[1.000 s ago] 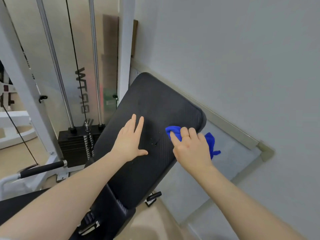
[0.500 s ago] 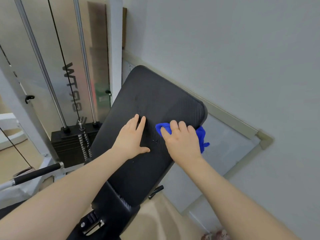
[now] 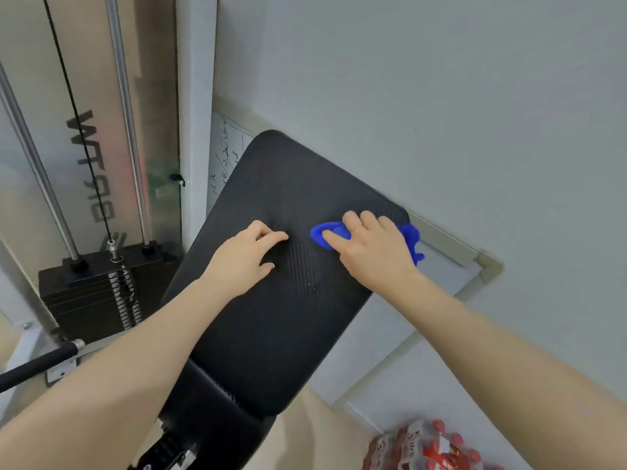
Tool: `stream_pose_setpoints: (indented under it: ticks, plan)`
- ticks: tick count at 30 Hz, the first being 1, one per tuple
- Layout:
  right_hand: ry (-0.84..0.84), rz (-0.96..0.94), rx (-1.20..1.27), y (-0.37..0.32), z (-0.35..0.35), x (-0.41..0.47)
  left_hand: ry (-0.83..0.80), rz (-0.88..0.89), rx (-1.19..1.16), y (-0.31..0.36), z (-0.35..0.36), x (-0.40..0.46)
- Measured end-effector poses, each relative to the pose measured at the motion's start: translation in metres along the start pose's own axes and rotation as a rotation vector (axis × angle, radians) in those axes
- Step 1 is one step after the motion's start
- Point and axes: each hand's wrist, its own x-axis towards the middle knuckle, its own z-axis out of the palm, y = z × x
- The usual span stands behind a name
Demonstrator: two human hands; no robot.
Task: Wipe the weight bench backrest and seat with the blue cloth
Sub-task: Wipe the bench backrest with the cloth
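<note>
Right hand (image 3: 373,251) is down on the blue cloth (image 3: 325,235), fingers curled over it and pressing it onto the black backrest (image 3: 271,334) near its upper right edge; a tail of cloth spills off that edge beside the wall (image 3: 441,96); left hand (image 3: 242,261) sits on the pad just beside it, fingers bent with the tips touching the surface, holding nothing; weight stack (image 3: 91,293) stands at left; red-capped bottles (image 3: 427,447) lie at bottom right.
</note>
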Motion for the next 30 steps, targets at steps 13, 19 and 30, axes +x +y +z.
stream_pose_setpoints:
  ticks: [13, 19, 30]
  plan:
    - [-0.001, 0.124, 0.087, -0.012, 0.004, 0.032, 0.079, -0.216, 0.115, -0.031, -0.014, 0.03]
    - [-0.006, 0.515, 0.076, 0.025, 0.005, 0.076, 0.031, -0.329, 0.107, -0.043, 0.001, 0.03]
    - [0.093, 0.165, 0.049, -0.01, 0.013, 0.084, -0.067, -0.345, -0.153, -0.053, -0.005, 0.036]
